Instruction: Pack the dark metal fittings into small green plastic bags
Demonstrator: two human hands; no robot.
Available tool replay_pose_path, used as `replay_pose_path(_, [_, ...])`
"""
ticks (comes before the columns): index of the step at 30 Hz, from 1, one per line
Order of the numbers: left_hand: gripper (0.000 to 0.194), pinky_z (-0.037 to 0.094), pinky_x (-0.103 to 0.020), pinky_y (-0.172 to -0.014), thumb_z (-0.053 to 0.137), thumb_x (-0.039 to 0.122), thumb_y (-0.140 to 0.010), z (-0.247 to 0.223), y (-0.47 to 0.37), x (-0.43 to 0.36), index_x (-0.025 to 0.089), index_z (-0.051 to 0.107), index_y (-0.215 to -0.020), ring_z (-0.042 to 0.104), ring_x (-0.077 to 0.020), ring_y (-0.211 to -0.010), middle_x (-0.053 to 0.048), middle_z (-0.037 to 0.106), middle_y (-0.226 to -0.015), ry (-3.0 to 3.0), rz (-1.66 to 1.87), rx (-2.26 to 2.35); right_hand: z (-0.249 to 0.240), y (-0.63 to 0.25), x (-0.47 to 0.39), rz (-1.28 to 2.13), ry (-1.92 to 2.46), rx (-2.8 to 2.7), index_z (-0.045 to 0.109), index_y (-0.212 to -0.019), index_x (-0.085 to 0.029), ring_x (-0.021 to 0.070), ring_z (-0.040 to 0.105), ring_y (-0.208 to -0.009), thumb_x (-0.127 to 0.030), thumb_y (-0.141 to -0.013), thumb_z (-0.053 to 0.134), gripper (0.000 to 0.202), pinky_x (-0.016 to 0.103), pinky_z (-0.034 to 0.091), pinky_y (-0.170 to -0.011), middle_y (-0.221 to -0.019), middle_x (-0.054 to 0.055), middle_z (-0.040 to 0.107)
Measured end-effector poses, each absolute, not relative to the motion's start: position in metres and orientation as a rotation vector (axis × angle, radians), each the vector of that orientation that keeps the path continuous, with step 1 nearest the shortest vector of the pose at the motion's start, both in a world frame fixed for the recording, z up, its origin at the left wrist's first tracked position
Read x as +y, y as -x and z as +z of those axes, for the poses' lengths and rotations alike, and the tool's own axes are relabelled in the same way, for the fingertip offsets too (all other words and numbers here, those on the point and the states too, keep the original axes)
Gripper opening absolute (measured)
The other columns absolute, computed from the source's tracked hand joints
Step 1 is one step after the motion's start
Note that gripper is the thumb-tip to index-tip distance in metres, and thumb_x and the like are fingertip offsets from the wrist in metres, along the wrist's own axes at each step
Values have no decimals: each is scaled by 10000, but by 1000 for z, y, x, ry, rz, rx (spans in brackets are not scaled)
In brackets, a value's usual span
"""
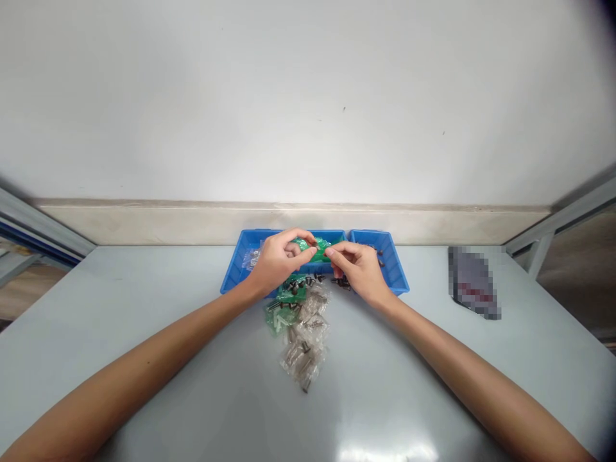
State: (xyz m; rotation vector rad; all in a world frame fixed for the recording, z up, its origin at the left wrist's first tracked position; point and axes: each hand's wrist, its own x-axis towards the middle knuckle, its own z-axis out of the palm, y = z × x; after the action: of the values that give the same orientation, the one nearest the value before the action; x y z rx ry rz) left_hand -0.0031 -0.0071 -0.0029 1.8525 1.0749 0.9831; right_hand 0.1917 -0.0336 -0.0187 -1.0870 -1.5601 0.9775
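Observation:
My left hand [282,256] and my right hand [359,265] meet fingertip to fingertip over the front of a blue bin [231,266]. Each has thumb and forefinger pinched together; what they hold is too small to make out. Green plastic bags [320,250] show behind and between the fingertips, and I cannot tell whether one is gripped. Clear bags of small metal parts [251,258] lie at the bin's left. Below my hands, dark screw-like parts [341,282] lie loose on the table beside a green bag of hardware [283,314] and clear bags [305,359].
To the right, a second blue bin [397,273] holds brownish small parts, partly hidden by my right hand. A dark, blurred-out object [474,282] lies on the grey table [192,398] at far right. A pale wall [308,128] rises behind; metal frames [539,253] flank the table.

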Motion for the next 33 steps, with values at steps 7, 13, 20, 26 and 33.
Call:
replay_pose_path(7, [215, 421, -217, -509, 663, 353, -845, -6, 3, -6, 176, 640, -964, 537, -99, -483, 0, 635, -705, -1835, 975, 1120, -20, -192, -33, 969, 1105, -1580, 668, -755, -186, 144, 512, -501, -471, -908, 601, 330, 268, 392, -504, -566, -9, 568])
replay_pose_path(13, [209, 429, -211, -505, 672, 342, -838, -6, 3, -6, 170, 637, -950, 548, -90, -496, -18, 651, -794, -1826, 977, 1094, -20, -192, -33, 978, 1095, -1576, 663, -753, -182, 135, 510, -506, -441, -921, 594, 316, 262, 388, -510, -575, -14, 557])
replay_pose_path(20, [222, 420, -210, -498, 663, 361, -854, -6, 3, -7, 169, 631, -961, 532, -84, -490, -10, 633, -778, -1813, 997, 1064, -19, -192, -33, 976, 1101, -1590, 658, -744, -184, 141, 514, -512, -461, -922, 586, 337, 265, 391, -515, -570, -14, 556])
replay_pose_path(26, [235, 424, -213, -497, 660, 376, -857, -6, 2, -6, 163, 639, -956, 526, -83, -489, -15, 628, -781, -1826, 1004, 1063, -19, -193, -33, 973, 1096, -1594, 657, -753, -183, 141, 504, -506, -464, -918, 585, 333, 268, 380, -513, -564, -12, 562])
replay_pose_path(33, [247, 419, -212, -497, 656, 375, -860, -8, 3, -6, 161, 662, -984, 520, -85, -489, -25, 655, -788, -1812, 1005, 1065, -19, -192, -33, 983, 1108, -1584, 678, -791, -177, 140, 497, -499, -472, -907, 592, 329, 265, 370, -502, -547, -13, 558])
